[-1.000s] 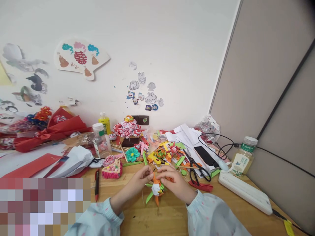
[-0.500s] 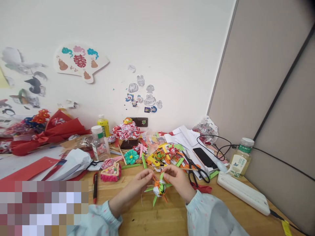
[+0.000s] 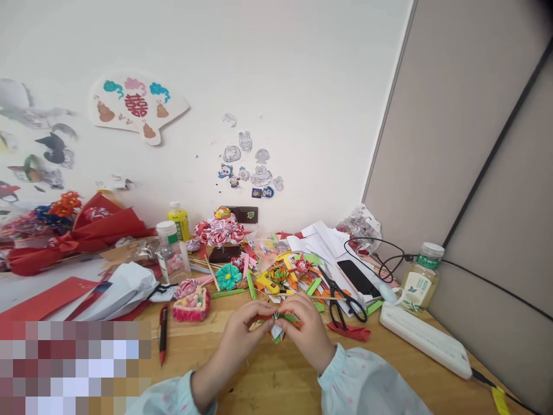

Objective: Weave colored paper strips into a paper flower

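Observation:
A small folded paper flower in green, orange and white is held between both hands, just above the wooden tabletop. My left hand pinches its left side with thumb and fingers. From the right, my right hand grips it the same way, the fingertips of both hands almost meeting. The fingers cover most of the flower; its white underside and a few green and orange strip ends show. Just beyond the hands lie a yellow glue gun and a finished orange-green paper flower.
Black scissors and a phone lie right of the hands, before a white power strip and a bottle. A red-black pen, a pink-edged box and a teal flower are on the left.
The paper flower has been turned so its white folded underside shows instead of its green and orange face. Both hands have closed in around it, fingertips nearer each other.

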`<state>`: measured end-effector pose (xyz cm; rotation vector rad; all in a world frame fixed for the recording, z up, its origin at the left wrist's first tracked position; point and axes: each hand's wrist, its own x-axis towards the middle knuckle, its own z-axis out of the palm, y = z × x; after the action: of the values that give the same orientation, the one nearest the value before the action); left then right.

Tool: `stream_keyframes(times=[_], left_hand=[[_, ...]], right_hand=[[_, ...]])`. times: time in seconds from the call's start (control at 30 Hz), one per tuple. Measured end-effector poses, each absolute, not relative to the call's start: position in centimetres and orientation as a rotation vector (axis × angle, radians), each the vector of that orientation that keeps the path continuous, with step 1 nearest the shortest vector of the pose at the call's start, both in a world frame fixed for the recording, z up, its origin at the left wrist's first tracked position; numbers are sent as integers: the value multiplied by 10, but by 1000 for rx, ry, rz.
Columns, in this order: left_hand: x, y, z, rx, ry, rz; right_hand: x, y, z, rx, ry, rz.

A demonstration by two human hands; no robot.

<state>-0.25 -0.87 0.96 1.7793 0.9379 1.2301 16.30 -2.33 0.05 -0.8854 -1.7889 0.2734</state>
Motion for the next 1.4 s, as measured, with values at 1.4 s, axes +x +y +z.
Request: stream_keyframes(times=[1.4], left_hand=[[-5, -10, 19, 1681, 851, 1273]], right_hand=[[172, -18, 5, -947, -1533, 819]])
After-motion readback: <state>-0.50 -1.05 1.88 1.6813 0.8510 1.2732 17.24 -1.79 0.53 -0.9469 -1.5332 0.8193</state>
